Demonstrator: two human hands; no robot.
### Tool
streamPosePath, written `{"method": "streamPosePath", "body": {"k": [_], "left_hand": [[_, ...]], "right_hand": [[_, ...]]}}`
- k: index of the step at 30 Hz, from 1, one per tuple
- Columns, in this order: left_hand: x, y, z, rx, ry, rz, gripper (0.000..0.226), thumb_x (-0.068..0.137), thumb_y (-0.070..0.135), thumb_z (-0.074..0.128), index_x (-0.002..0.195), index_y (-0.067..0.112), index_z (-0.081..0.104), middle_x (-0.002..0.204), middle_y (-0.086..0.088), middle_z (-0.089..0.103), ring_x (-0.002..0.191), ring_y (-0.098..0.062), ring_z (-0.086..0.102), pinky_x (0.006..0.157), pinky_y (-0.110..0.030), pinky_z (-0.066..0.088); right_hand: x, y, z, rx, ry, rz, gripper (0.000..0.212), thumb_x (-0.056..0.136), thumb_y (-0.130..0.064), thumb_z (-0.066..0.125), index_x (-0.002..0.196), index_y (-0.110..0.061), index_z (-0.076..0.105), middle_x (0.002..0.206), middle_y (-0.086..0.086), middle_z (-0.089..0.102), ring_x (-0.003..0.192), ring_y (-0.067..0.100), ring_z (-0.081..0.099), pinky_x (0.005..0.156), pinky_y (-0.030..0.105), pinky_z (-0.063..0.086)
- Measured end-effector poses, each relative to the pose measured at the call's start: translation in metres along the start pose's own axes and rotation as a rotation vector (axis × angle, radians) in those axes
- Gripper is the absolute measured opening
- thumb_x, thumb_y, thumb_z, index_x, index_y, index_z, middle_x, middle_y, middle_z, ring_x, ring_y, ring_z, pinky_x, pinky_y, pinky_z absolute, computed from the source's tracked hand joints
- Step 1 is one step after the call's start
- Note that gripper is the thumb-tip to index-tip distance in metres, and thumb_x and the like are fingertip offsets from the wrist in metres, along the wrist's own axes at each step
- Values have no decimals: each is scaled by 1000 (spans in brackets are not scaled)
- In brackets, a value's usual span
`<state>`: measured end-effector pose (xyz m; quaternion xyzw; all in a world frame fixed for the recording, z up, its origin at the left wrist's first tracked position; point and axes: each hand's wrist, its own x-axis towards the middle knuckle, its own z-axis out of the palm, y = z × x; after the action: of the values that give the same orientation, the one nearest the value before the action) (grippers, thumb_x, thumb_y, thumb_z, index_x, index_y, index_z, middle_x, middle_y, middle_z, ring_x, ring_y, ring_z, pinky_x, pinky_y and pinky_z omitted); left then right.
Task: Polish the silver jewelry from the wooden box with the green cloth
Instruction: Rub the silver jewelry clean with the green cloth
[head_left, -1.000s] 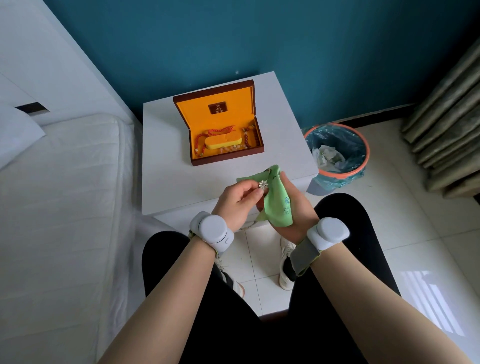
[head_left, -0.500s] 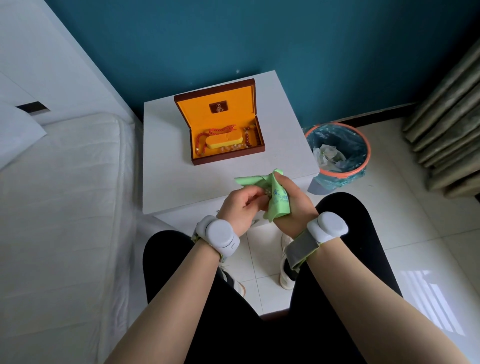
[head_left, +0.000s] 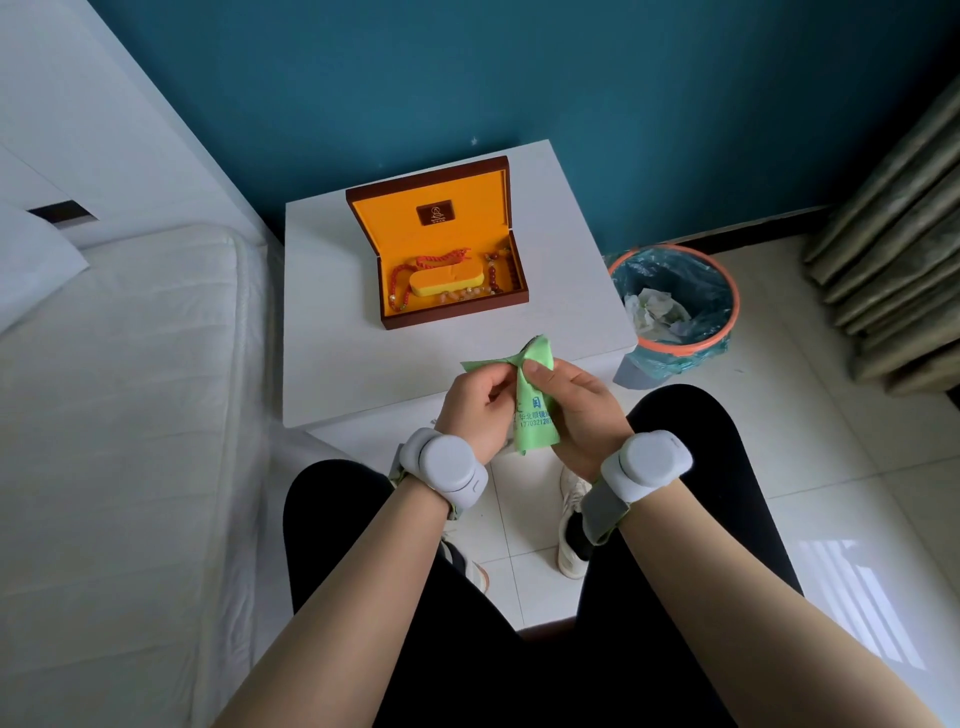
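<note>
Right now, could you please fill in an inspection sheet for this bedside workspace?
Surface: white nightstand, against the teal wall.
Job's things: wooden box open on the nightstand, orange lining, bead strings inside; green cloth held between both hands; silver jewelry not visible, perhaps wrapped in the cloth.
Clutter: nothing seen on the nightstand besides the box.
Grippers: left hand pinches the cloth's left edge; right hand grips the cloth, thumb on top.
Cables: nothing seen.
Surroundings: bed to the left, lined waste bin to the right, curtain far right, tiled floor.
</note>
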<state>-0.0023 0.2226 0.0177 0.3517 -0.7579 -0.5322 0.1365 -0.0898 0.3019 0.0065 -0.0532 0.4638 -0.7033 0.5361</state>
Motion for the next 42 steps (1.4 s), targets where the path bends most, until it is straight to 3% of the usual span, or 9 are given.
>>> {"method": "streamPosePath", "body": {"k": [5, 7, 11, 15, 22, 26, 31, 35, 42], "left_hand": [[-1, 1, -2, -21, -64, 33, 19, 86, -1, 55, 89, 13, 66, 76, 13, 64, 65, 11, 58, 60, -3, 42], [-1, 1, -3, -28, -79, 4, 23, 83, -4, 57, 93, 14, 67, 78, 11, 65, 68, 7, 59, 56, -4, 44], [-1, 3, -3, -13, -121, 7, 24, 85, 0, 56, 79, 22, 64, 59, 25, 60, 55, 10, 53, 48, -4, 40], [1, 3, -2, -30, -58, 32, 18, 88, 3, 54, 89, 12, 69, 72, 13, 65, 60, 11, 57, 58, -6, 42], [-3, 1, -5, -60, -96, -6, 25, 86, 1, 54, 91, 21, 67, 76, 12, 66, 65, 9, 57, 62, -6, 44], [-1, -1, -6, 0, -103, -73, 25, 82, -3, 56, 93, 16, 68, 82, 3, 65, 72, -9, 57, 59, -8, 43], [1, 0, -5, -55, -82, -17, 21, 86, 0, 55, 96, 12, 69, 76, 14, 64, 66, 11, 58, 60, -3, 43], [4, -5, -6, -50, -53, -33, 23, 90, 6, 50, 86, 21, 68, 74, 11, 65, 65, 1, 58, 65, -17, 47], [-2, -5, -7, -115, -82, -47, 29, 86, 2, 55, 99, 24, 67, 87, 9, 68, 77, -1, 62, 65, -11, 49]], "right_hand": [[7, -10, -4, 32, 52, -2, 28, 87, -20, 55, 96, 7, 56, 94, 23, 58, 89, 35, 57, 89, 49, 46], [11, -11, -6, 95, 50, 8, 29, 92, -23, 50, 100, 3, 57, 98, 21, 60, 93, 34, 59, 93, 48, 45], [11, -6, -9, 115, -21, -6, 42, 96, -33, 40, 81, -10, 72, 85, 10, 70, 83, 24, 65, 77, 35, 49], [5, 0, -6, 98, -38, 13, 38, 83, -27, 54, 104, 4, 55, 104, 23, 56, 90, 34, 58, 81, 43, 50], [10, -3, -5, 10, 86, 42, 25, 87, -19, 57, 97, 4, 55, 97, 23, 54, 93, 36, 52, 88, 48, 45], [15, -8, -6, 84, 152, 93, 29, 91, -25, 56, 98, 2, 55, 96, 20, 58, 94, 34, 57, 95, 48, 45], [11, -3, -5, 59, 34, 70, 38, 81, -27, 60, 101, 5, 54, 100, 23, 58, 93, 36, 57, 90, 49, 48], [6, 1, -3, 19, -62, 23, 27, 79, -20, 57, 93, 3, 55, 97, 21, 53, 91, 34, 51, 87, 46, 43], [14, -11, 0, -31, 142, 45, 22, 89, -18, 58, 98, 2, 55, 94, 22, 58, 92, 34, 56, 93, 48, 46]]}}
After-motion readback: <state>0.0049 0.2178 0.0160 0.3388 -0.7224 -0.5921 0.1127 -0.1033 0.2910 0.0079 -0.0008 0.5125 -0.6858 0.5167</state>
